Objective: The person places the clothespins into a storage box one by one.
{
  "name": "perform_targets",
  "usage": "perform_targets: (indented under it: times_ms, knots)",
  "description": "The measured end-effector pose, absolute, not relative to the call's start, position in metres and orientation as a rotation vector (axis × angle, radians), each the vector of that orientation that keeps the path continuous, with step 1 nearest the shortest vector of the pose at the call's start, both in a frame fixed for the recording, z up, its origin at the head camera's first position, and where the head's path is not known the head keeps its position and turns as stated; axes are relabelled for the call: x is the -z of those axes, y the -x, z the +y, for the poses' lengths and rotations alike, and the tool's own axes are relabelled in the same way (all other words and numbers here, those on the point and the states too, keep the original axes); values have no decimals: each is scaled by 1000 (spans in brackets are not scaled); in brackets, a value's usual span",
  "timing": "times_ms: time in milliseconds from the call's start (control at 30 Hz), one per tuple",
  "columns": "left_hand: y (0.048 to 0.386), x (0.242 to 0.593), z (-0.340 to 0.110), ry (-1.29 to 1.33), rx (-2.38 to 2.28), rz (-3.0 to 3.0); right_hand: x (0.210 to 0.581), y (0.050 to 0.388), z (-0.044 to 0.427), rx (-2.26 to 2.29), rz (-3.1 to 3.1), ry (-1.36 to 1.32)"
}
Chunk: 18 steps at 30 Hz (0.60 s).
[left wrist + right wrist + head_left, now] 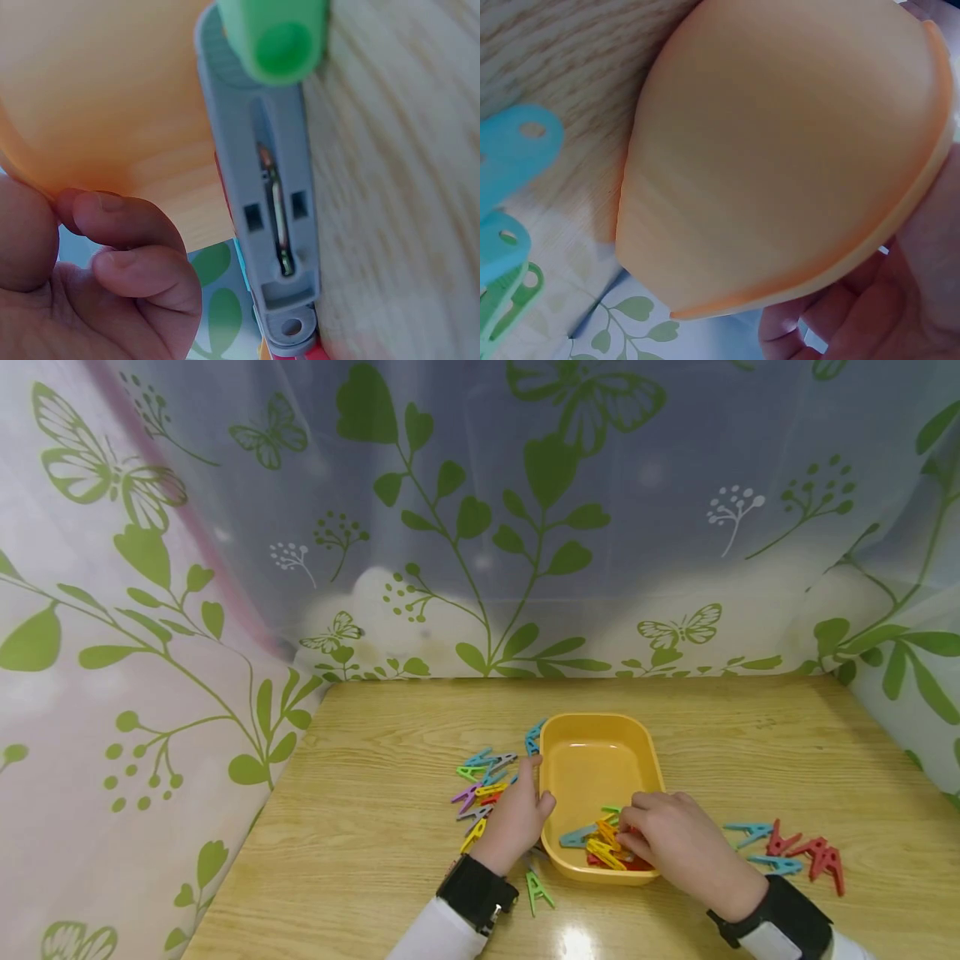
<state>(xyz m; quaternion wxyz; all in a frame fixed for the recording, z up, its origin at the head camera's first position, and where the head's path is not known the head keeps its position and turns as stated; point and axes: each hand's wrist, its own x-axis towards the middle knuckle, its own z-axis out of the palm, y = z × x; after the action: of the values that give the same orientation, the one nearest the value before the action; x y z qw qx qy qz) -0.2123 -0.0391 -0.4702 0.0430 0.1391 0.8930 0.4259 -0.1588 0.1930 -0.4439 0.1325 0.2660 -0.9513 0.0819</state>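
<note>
A yellow plastic tray (600, 768) stands on the table with several clothespins (603, 847) in its near end: yellow, orange, blue, green and red. My left hand (513, 827) holds the tray's left rim, thumb at the top edge and fingers curled outside. In the left wrist view a grey clothespin (266, 202) and part of a green one (281, 41) lie close by the tray's outer wall. Over the tray's near right corner, my right hand (682, 843) reaches in with bent fingers. Red clothespin plastic shows between its thumb and forefinger; the fingertips are partly hidden.
Left of the tray lies a loose pile of mixed clothespins (474, 789), and a green clothespin (537, 891) lies in front. Red clothespins (817, 856) and blue clothespins (750, 833) are at the right. A patterned curtain (480, 527) encloses the wooden table (405, 718).
</note>
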Motion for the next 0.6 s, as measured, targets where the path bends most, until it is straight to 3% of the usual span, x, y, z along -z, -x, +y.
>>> perform_targets:
  times_ms: [600]
  knots:
    - [212,469,-39,-433,-1297,2739,434,157,202,-239,-2720,-756]
